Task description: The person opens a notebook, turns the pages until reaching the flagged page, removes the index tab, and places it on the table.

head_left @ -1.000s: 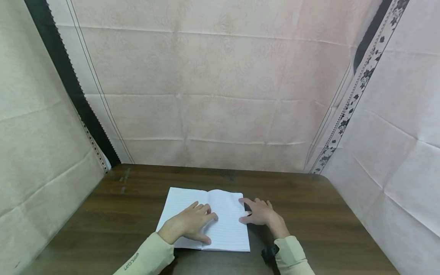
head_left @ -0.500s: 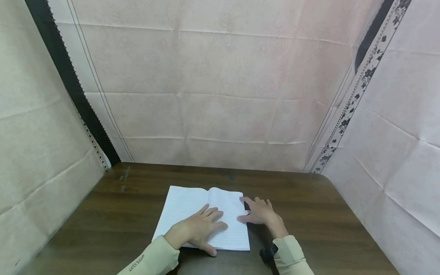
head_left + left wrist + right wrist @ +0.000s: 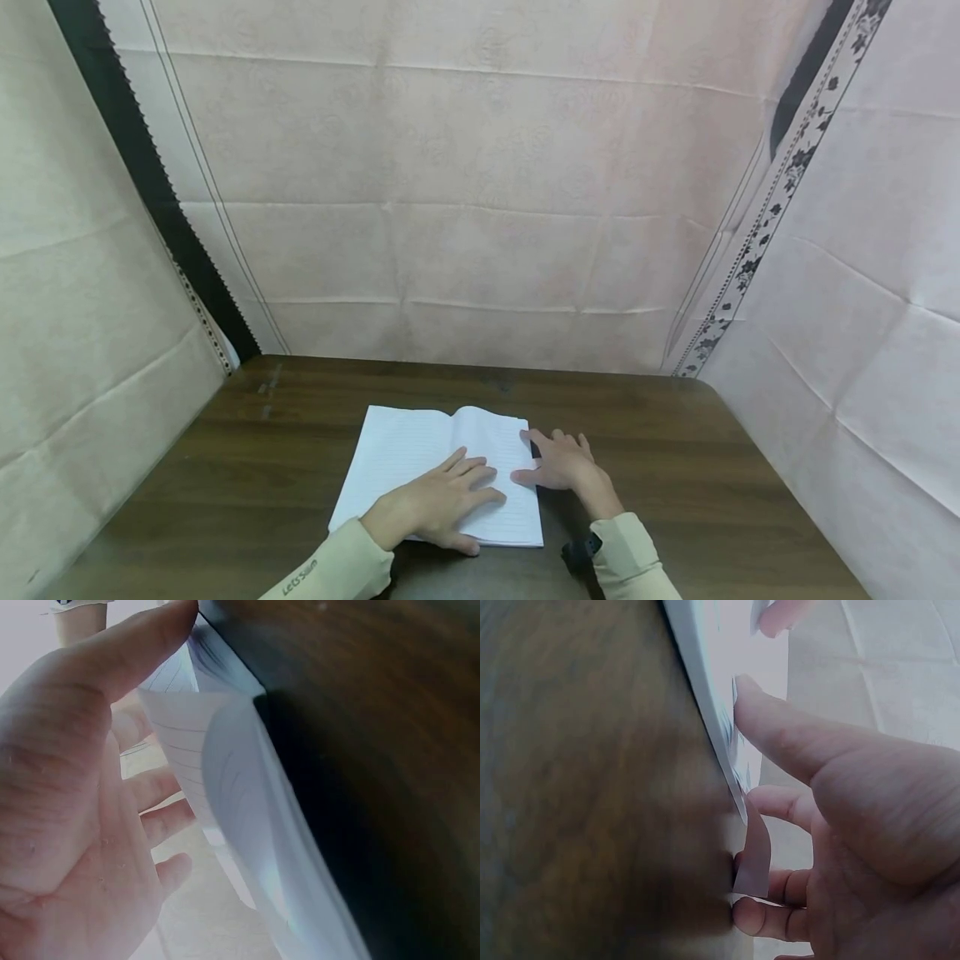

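Note:
An open notebook with white lined pages [image 3: 405, 433] lies on the brown table, its pages bulging at the spine. My left hand [image 3: 438, 504] lies across the lower middle, fingers spread over the right page and thumb at the near edge. Below that palm in the left wrist view, page edges [image 3: 247, 787] curl up. My right hand [image 3: 562, 462] is at the notebook's right edge, with thumb and index finger extended onto the page. In the right wrist view, a narrow flap of paper [image 3: 755, 859] bends out beside the fingers, whose other tips are near the table.
The wooden table [image 3: 247, 483] extends around the notebook on all sides. Pale cloth [image 3: 480, 208] hangs behind it and at both sides. A small black device [image 3: 581, 554] sits at the right wrist by the light sleeve [image 3: 633, 554].
My left hand has slid right and toward me over the notebook, its fingers spreading and its thumb reaching the near edge. The right thumb has shifted slightly left on the page.

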`<state>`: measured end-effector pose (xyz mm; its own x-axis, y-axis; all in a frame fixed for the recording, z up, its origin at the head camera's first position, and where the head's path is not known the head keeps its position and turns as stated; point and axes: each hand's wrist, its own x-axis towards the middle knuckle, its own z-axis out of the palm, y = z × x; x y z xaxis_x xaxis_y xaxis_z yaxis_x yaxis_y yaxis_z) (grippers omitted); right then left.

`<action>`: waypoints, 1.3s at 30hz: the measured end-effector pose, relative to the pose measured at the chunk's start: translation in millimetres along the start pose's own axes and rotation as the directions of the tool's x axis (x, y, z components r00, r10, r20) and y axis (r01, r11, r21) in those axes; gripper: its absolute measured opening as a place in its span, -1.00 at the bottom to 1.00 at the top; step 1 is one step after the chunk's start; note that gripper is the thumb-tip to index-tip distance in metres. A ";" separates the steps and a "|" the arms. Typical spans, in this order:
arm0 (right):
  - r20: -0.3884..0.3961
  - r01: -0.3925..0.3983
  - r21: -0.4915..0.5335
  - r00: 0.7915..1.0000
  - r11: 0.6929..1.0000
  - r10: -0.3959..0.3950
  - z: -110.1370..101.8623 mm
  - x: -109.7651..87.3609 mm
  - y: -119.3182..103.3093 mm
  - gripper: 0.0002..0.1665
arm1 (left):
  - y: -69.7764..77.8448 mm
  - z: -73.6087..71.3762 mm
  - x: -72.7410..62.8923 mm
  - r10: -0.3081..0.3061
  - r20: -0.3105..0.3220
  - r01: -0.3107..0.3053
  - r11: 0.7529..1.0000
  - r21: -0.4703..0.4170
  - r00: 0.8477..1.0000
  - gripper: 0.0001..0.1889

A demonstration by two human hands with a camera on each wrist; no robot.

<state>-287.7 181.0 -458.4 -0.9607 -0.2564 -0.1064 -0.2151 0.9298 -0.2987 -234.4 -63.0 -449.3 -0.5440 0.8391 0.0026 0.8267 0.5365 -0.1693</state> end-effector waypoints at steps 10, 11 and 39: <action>0.008 0.007 0.042 1.000 0.999 -0.008 -1.7 -0.7 3.8 -0.12 | -0.5 -4.3 1.2 0.059 -0.078 -0.059 0.998 0.001 0.995 -0.39; 0.008 0.011 0.047 1.000 0.999 -0.011 -1.6 -0.6 4.3 -0.14 | -0.1 -4.8 1.5 0.067 -0.089 -0.067 0.998 -0.001 0.994 -0.40; 0.007 0.026 0.074 1.000 0.997 -0.026 -4.1 -0.8 3.7 -0.29 | 3.4 -14.5 2.2 0.173 -0.181 -0.174 0.985 0.011 0.968 -0.27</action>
<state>-288.5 185.7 -455.6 -0.9535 -0.2825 -0.1051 -0.2260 0.9009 -0.3706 -230.7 -58.0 -435.6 -0.3575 0.9215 0.1515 0.9073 0.3812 -0.1776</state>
